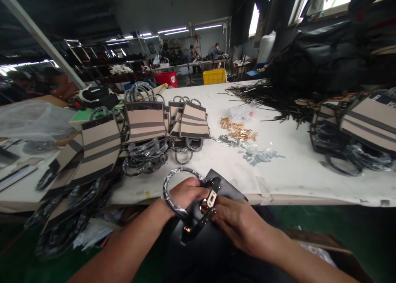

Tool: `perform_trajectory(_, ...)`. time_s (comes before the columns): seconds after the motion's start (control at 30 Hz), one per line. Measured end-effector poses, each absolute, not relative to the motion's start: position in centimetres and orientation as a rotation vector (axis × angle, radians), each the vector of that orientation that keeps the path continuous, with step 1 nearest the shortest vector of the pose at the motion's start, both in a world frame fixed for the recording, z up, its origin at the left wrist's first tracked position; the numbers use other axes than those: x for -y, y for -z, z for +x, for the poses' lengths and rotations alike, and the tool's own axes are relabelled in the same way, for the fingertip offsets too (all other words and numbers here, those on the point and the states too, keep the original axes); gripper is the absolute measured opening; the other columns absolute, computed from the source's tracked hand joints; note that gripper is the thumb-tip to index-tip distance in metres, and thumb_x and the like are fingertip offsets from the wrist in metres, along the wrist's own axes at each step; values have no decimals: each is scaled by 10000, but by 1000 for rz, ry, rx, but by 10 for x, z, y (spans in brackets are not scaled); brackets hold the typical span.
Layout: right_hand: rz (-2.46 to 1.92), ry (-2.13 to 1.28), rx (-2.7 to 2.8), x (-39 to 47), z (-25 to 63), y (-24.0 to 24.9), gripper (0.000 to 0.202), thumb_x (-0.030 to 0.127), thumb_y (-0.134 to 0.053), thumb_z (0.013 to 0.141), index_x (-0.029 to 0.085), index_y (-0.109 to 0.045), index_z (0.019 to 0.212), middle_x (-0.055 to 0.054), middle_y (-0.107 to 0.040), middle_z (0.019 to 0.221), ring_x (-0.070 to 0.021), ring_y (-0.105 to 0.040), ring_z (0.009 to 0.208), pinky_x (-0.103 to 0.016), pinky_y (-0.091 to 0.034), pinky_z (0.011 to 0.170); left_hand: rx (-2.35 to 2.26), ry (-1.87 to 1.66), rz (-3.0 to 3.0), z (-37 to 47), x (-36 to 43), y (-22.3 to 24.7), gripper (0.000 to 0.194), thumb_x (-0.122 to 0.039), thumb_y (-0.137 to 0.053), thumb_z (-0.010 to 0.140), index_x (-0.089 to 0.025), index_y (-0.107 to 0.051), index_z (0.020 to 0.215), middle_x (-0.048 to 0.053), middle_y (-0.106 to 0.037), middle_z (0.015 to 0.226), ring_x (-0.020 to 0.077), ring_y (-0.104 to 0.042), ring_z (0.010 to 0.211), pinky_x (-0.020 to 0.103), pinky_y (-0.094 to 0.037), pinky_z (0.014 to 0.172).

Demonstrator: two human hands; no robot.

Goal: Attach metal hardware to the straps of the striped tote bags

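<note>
A black bag panel (224,184) rests at the table's front edge, close to my body. Its round handle (166,184), wrapped in clear plastic, loops around my left wrist. My left hand (188,192) reaches through that loop, its fingers closed on the black panel beside the clasp. A gold metal clasp (212,197) sits on a black strap between my hands. My right hand (236,217) is closed at the strap, right of the clasp; its fingertips are partly hidden.
Stacked beige and black bag panels (146,120) with wrapped handles stand at the left, more panels (371,118) at the right. Gold pieces (238,130) and grey metal pieces (261,155) lie mid-table. Black strips (260,91) lie behind. Two people work far back.
</note>
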State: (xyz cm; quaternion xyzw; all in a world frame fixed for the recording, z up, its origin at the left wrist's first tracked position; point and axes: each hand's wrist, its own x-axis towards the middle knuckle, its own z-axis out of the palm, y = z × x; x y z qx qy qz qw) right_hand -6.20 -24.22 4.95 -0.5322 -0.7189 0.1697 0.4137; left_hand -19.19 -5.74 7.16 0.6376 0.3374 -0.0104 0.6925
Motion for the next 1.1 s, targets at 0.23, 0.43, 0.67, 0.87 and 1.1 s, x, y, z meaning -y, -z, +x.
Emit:
perform_trajectory(0.23,-1373,-262,1382,238,-43,-38,339,214,-628,1018,246,-690,1349,-80,-761,1181,-216,-718,1099,-313,-553,978,-506,120,1596,-191,63,-77,391,-504,-815,709,-142,-764,845,33,-716,776,170,-605,714,265,-464,677)
perform_trajectory(0.43,-1555,-229,1384,245,-33,-42,95,285,-679,1000,239,-760,1017,-33,-761,951,-185,-722,859,-277,-537,771,-388,132,1811,-195,77,-81,294,-469,-712,844,-189,-748,925,13,-755,871,213,-682,857,273,-506,785)
perform_trajectory(0.67,-1991,-46,1849,261,-26,-66,299,368,-557,1070,202,-658,843,-24,-705,779,-165,-648,645,-324,-344,592,-313,63,2132,-194,104,-99,211,-288,-652,877,-232,-762,1047,-1,-754,1144,220,-677,1082,268,-462,1022)
perform_trajectory(0.87,-1937,212,2029,267,-26,-68,321,362,-454,1116,182,-605,898,-35,-674,700,-161,-580,562,-350,-217,547,-274,9,2070,-196,118,-102,228,-276,-629,918,-249,-776,1090,17,-741,1247,245,-661,1170,291,-441,1096)
perform_trajectory(1.1,-1820,157,2048,270,-28,-59,355,314,-348,1146,172,-580,917,-26,-664,713,-138,-535,559,-345,-217,568,-337,-64,2100,-201,128,-92,244,-304,-615,950,-249,-783,1118,18,-750,1203,254,-662,1117,325,-465,1084)
